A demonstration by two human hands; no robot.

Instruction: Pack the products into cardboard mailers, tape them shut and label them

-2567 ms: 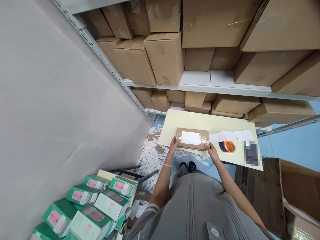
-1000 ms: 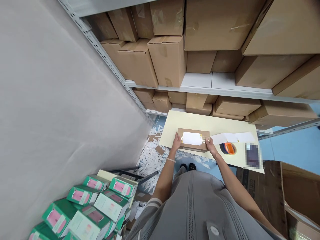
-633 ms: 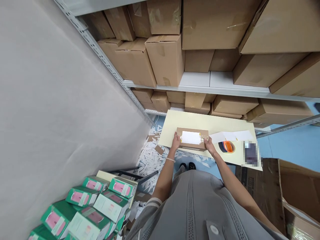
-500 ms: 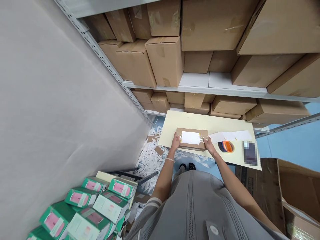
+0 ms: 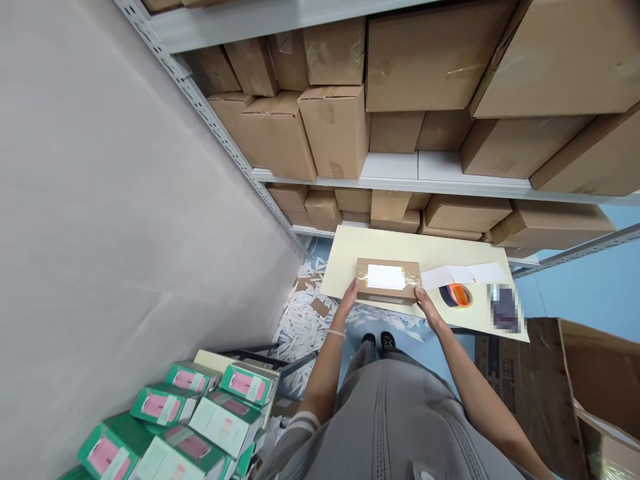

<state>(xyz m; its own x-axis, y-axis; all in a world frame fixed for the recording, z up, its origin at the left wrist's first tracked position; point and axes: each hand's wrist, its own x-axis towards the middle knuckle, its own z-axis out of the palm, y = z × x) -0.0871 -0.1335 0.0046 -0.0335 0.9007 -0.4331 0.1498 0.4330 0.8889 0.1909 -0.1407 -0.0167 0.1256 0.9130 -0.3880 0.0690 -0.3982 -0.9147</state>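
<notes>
A small brown cardboard box [image 5: 370, 263] lies on the cream tabletop [image 5: 345, 250], with clear tape at its ends and a white label [image 5: 386, 277] on top. My left hand [image 5: 351, 293] grips its near left corner. At the near right corner, my right hand [image 5: 423, 299] holds the other end, its fingers partly hidden. To the right of the box stretches a strip of white labels [image 5: 463, 274]. Close to my right hand sits an orange tape roll or dispenser [image 5: 459, 295] beside a dark round item.
Shelves [image 5: 390, 167] full of cardboard boxes rise behind the table. Green and white product boxes [image 5: 220, 417] are piled at lower left. Paper shreds [image 5: 295, 327] cover the floor. A large open carton [image 5: 530, 387] stands at right, near a blurred-out dark item [image 5: 505, 310].
Both hands have slid down from the box's ends to its near corners. The whole view has shifted slightly, with the box a little lower and further right in it.
</notes>
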